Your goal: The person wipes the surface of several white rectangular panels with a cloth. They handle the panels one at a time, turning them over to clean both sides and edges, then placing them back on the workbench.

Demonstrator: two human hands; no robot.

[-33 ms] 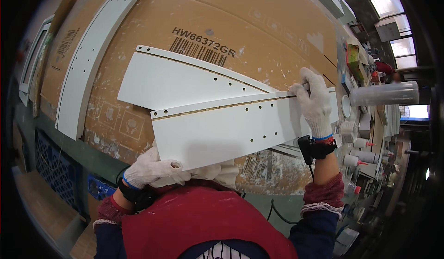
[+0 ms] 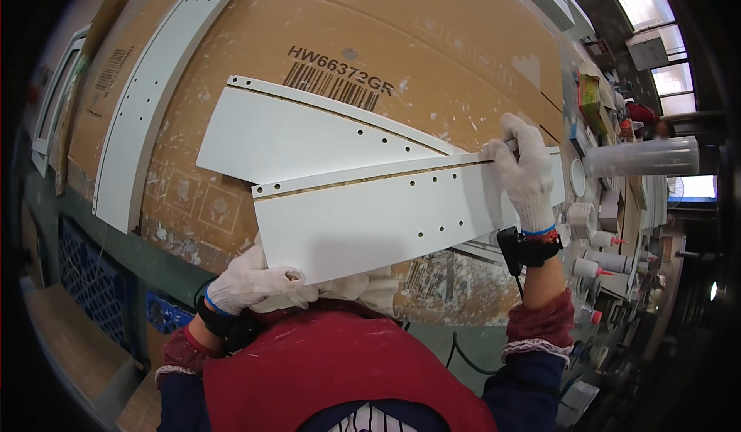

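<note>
A white drilled panel (image 2: pixel 370 224) with a grooved long edge lies slanted in front of me, its left end over part of a second white grooved panel (image 2: pixel 285 131). Its near left corner is gripped by my left hand (image 2: pixel 258 280) in a white knit glove, thumb on top and fingers hidden underneath. At the panel's far right edge, my gloved right hand (image 2: pixel 526 166) is closed with its fingertips pinched by the groove. A small pale thing seems to show between those fingers, too little of it to name.
Cardboard (image 2: pixel 432 62) covers the bench. A long white board (image 2: pixel 147 92) lies at the left. On the right stand a clear plastic cylinder (image 2: pixel 642 156), a roll of tape (image 2: pixel 581 217) and red-tipped bottles (image 2: pixel 590 268). A blue plastic crate (image 2: pixel 93 278) sits below the bench's left edge.
</note>
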